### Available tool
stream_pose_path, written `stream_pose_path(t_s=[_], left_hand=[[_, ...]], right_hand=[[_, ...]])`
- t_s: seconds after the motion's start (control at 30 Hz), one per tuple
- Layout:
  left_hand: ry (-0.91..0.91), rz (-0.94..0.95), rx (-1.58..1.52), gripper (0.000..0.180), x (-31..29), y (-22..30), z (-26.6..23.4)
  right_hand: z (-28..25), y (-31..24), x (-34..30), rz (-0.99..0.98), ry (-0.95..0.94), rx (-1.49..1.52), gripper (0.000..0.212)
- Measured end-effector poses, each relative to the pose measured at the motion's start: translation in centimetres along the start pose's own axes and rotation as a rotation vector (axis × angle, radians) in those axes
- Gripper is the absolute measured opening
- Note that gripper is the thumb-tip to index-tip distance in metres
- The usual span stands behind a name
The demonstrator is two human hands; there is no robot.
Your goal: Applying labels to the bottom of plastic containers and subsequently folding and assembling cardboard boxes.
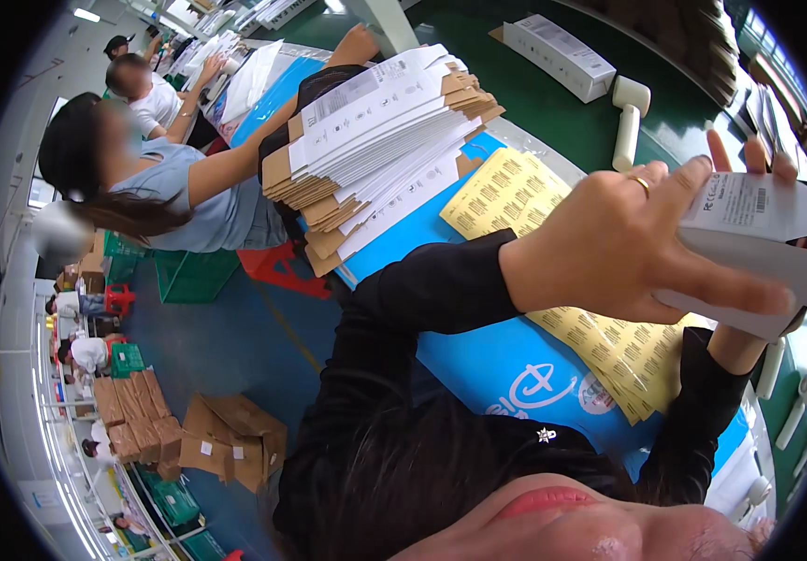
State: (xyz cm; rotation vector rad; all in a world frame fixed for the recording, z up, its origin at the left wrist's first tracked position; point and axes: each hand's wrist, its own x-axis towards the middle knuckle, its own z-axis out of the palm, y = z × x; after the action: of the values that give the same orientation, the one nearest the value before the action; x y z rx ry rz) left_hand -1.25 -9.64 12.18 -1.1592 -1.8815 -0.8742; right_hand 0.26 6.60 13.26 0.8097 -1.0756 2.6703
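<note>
Both my hands are on a small white carton [749,220] at the right, which has a printed label with a barcode. My left hand [619,234], wearing a ring, grips the carton's near side, fingers at its top edge and along its lower face. Behind the carton my right hand [755,154] wraps around it; its fingertips show above the top, while the palm is hidden. Under my left forearm lie yellow sticker sheets [492,196] on a blue printed mat [450,360]. A thick stack of flattened white cartons [375,140] stands to the left of them.
A closed white carton [558,56] and a white device with a handle [628,126] lie on the green surface [478,70] beyond. More white devices [796,411] lie at the right edge. A co-worker [216,196] sits at the left, beside green crates [193,276] and a red stool [282,271].
</note>
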Motion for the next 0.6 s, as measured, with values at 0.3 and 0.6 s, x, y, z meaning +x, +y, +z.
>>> stream_pose_path(t_s=[0.3, 0.6], left_hand=[[-0.065, 0.004, 0.042, 0.053, -0.3, 1.2, -0.7], [0.114, 0.001, -0.479, 0.043, 0.1, 1.1, 0.3]], right_hand=[[1.0, -0.1, -2.4, -0.077, -0.028, -0.458, 0.055], [0.9, 0.6, -2.8, -0.072, -0.056, -0.525, 0.052]])
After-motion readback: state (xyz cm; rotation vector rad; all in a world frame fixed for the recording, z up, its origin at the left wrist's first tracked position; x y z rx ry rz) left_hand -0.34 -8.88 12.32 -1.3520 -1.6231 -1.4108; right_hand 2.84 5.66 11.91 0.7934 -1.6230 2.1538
